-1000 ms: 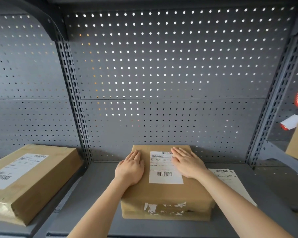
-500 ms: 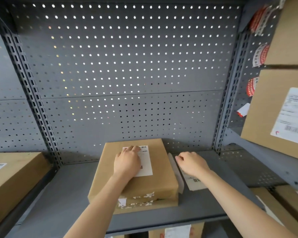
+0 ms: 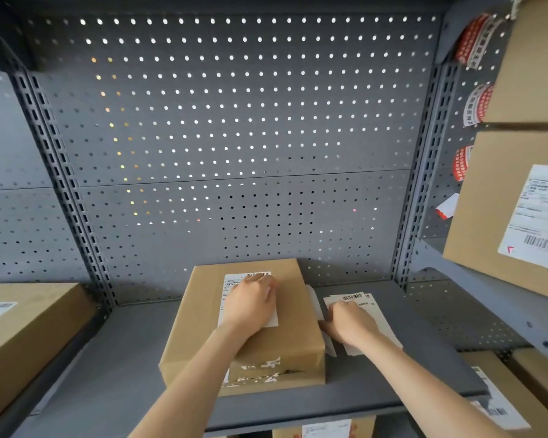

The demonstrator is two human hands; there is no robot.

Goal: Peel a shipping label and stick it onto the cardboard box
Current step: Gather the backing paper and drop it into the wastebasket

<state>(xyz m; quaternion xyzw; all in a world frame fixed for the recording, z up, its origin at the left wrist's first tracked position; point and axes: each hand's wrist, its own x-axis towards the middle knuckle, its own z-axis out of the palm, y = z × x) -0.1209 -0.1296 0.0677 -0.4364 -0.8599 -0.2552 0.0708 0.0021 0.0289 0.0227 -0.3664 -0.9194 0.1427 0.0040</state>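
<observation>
A brown cardboard box [image 3: 250, 327] sits in the middle of a grey shelf [image 3: 124, 358]. A white shipping label [image 3: 249, 298] is stuck on top of the box. The left hand [image 3: 250, 303] lies flat on that label with its fingers loose and spread, gripping nothing. Just to the right of the box, the right hand [image 3: 348, 322] rests palm down on loose label sheets [image 3: 361, 320] lying on the shelf, fingers flat too. Far behind is a grey wall with holes [image 3: 228, 137]. More boxes [image 3: 513, 216] sit on the right.
</observation>
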